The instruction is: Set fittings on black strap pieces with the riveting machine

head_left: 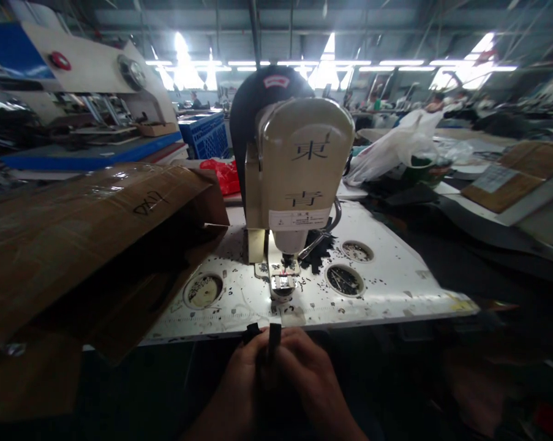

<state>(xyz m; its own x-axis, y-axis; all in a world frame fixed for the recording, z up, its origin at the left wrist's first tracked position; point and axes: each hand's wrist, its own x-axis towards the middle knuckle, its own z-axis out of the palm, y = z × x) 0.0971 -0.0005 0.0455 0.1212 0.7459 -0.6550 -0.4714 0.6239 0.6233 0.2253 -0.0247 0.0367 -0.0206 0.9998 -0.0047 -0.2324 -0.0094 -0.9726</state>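
Note:
My left hand (239, 380) and my right hand (310, 373) are pressed together just below the front edge of the white machine table (395, 288). Both are closed on a small black strap piece (271, 340), whose ends stick up between my fingers. Straight ahead stands a beige sewing machine head (304, 171) with black characters on its face. Its presser foot (283, 282) rests on the table, a short way beyond my hands.
A large open cardboard box (87, 245) lies tilted at the left. Three round holes (345, 278) and black scraps dot the table. A white plastic bag (400, 147), cardboard sheets and dark material lie at the right. Blue crates and a machine stand behind.

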